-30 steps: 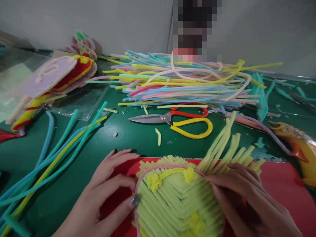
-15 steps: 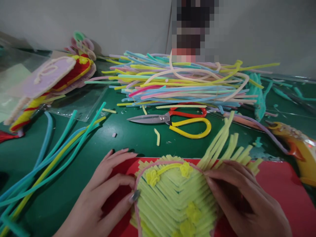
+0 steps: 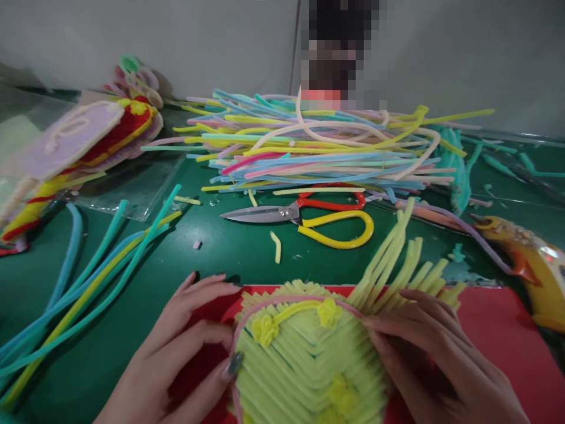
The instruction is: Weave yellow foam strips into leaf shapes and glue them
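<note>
A woven piece of light-green pipe cleaners, edged in pink with yellow knots, lies on a red sheet at the near edge. My left hand presses its left rim, thumb on the pink edge and fingers stretched out over the red sheet. My right hand rests on the piece's right side, fingers lying flat over the base of loose green pipe cleaner ends that stick up and out to the right.
Red-and-yellow-handled scissors lie shut on the green table beyond the piece. Behind them is a big heap of coloured pipe cleaners. Long teal and yellow pipe cleaners lie left, finished pieces far left, a yellow glue gun right.
The view has shifted slightly; the woven piece and both hands sit a little lower and more to the left. The hands keep the same hold on the piece.
</note>
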### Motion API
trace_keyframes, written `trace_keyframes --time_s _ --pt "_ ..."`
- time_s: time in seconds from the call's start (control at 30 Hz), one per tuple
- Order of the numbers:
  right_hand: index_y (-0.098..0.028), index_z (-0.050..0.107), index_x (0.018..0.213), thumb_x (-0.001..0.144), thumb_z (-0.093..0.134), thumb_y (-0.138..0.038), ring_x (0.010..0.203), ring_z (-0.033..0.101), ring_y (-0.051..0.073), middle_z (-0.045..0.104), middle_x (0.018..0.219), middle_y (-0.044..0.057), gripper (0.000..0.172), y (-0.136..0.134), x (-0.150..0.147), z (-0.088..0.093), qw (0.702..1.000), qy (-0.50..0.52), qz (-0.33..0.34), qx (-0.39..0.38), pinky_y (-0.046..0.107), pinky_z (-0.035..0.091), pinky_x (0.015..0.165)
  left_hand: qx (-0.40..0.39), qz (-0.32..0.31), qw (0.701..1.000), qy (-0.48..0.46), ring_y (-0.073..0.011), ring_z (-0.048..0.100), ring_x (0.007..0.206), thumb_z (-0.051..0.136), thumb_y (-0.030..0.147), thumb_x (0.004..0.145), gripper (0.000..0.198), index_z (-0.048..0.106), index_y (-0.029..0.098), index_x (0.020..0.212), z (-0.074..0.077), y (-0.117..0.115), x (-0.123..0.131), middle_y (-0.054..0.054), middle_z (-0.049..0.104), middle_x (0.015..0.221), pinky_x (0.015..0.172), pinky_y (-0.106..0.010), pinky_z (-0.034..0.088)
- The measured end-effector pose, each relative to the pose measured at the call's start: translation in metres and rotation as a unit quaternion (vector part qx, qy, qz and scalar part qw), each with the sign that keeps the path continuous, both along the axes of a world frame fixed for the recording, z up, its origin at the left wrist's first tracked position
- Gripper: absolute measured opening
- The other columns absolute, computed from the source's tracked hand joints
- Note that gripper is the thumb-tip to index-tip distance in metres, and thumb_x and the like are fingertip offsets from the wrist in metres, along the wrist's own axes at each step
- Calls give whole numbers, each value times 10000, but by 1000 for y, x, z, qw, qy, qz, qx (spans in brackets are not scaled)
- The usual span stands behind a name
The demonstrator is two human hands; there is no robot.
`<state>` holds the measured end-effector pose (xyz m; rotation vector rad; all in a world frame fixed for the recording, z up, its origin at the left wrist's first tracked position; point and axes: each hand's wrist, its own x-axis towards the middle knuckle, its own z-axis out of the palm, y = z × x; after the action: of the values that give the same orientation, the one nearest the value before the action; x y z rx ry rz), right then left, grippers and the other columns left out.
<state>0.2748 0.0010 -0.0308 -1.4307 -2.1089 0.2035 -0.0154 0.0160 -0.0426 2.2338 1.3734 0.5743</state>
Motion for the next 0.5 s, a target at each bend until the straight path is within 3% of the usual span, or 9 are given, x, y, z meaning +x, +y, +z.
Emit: trace_keyframes --time_s 0.37,0.5 --pt "-214 608 957 844 548 -146 772 664 168 696 797 4 145 2 -2 -3 1000 9 -17 -13 296 517 709 2 8 1000 -3 -160 433 1264 510 255 856 77 573 282 891 -1 2 2 56 500 1307 1165 -374 239" --pt "-221 607 995 846 552 -150 801 660 183 694 823 11 174 2 -3 -5 1000 -10 -19 -16 323 517 740 -5 18 1000 -2 -181 449 1249 508 268 855 52 559 277 851 -1 3 5 59 510 1293 1158 -393 260"
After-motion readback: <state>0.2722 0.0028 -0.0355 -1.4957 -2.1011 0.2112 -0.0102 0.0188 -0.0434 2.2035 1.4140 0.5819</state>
